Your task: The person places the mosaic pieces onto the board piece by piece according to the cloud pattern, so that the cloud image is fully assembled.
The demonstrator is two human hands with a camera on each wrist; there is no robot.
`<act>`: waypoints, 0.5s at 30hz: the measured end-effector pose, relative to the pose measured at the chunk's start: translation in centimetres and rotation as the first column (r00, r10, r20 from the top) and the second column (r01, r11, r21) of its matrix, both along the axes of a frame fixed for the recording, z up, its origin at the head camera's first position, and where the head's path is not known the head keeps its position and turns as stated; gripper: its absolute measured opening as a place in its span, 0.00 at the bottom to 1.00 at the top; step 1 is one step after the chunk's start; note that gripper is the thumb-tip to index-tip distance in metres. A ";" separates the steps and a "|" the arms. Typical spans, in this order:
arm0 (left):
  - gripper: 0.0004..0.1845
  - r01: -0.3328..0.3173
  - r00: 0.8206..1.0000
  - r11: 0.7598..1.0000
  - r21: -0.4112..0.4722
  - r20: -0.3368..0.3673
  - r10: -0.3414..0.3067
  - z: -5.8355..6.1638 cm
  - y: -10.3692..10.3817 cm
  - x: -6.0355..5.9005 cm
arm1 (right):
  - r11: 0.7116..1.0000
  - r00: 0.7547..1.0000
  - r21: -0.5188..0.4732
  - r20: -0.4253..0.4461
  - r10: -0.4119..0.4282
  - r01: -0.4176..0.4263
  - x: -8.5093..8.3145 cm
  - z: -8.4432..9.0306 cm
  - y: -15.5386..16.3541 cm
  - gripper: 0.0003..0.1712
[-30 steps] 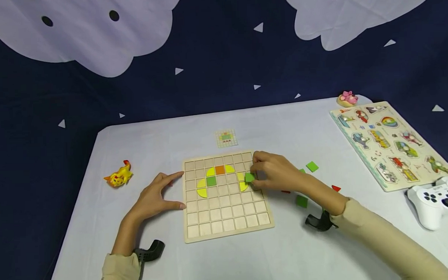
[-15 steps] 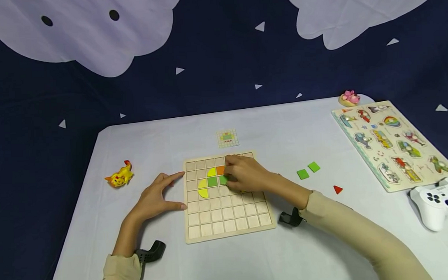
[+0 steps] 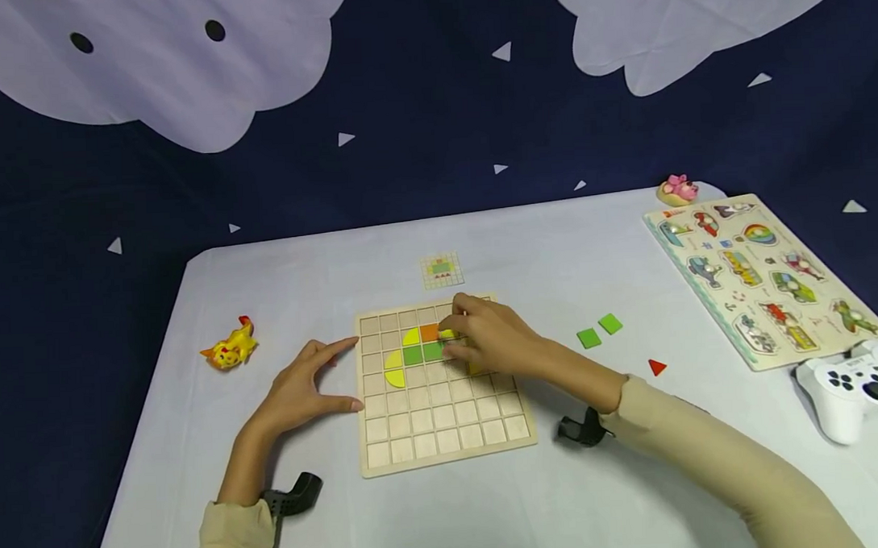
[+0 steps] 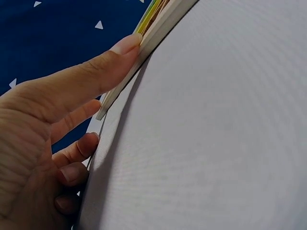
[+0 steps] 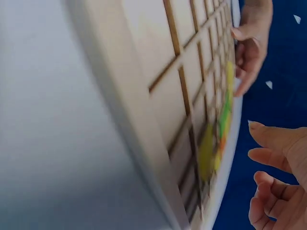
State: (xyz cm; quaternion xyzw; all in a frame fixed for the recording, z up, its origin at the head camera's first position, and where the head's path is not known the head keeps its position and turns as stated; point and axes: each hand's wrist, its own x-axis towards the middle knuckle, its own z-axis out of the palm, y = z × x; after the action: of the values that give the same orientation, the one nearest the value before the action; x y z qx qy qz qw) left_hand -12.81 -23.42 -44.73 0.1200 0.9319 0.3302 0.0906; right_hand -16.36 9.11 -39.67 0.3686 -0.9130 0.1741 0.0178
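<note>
A wooden grid board (image 3: pixel 422 420) lies on the white table. Thumb and index finger of my left hand (image 3: pixel 298 392) are spread along its left edge, and in the left wrist view the thumb tip (image 4: pixel 128 44) touches the rim. Over the board's upper right hovers my right hand (image 3: pixel 495 336); the right wrist view shows its fingers apart and holding nothing. Two green square tiles, a left one (image 3: pixel 413 355) and a right one (image 3: pixel 433 352), sit side by side below an orange tile (image 3: pixel 430 332). Yellow rounded pieces (image 3: pixel 395 369) flank them; my right hand partly hides those on the right.
A small pattern card (image 3: pixel 442 270) lies behind the board. To the right are loose green tiles (image 3: pixel 589 338) and a red triangle (image 3: pixel 657 367). Farther right are a picture puzzle (image 3: pixel 745 301), a white game controller (image 3: pixel 850 397) and a pink figurine (image 3: pixel 678 191). A yellow figurine (image 3: pixel 231 346) lies left.
My right hand carried a green tile leftward from the board's right side, set it beside the other green tile, and let go, drawing slightly back. My left hand stayed at the edge.
</note>
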 end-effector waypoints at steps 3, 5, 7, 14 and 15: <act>0.53 -0.002 1.000 1.000 -0.006 0.006 0.002 0.0 0.0 0.0 | 0.999 0.999 -0.016 -0.012 -0.031 0.031 0.6 0.8 2.3 0.15; 0.53 -0.005 1.000 1.000 -0.009 0.013 0.006 0.1 0.0 0.1 | 0.999 0.999 -0.011 -0.028 -0.046 0.045 1.1 1.1 4.1 0.13; 0.54 -0.007 1.000 1.000 -0.012 0.019 0.008 0.1 0.0 0.1 | 0.998 0.997 -0.010 -0.040 -0.063 0.063 1.7 1.2 6.0 0.11; 0.53 -0.004 1.000 1.000 -0.008 0.021 0.004 0.2 0.1 0.1 | 0.989 0.988 0.014 -0.050 -0.146 0.147 4.7 0.5 11.8 0.13; 0.53 -0.003 1.000 1.000 -0.008 0.019 0.003 0.2 0.1 0.1 | 0.987 0.986 0.017 -0.049 -0.161 0.162 5.2 0.3 12.4 0.14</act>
State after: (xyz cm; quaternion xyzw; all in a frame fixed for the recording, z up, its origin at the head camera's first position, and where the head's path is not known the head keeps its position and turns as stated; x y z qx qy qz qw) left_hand -12.74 -23.31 -44.57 0.1152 0.9324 0.3276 0.0998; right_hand -11.18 21.53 -39.37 0.2975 -0.9410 0.1536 0.0496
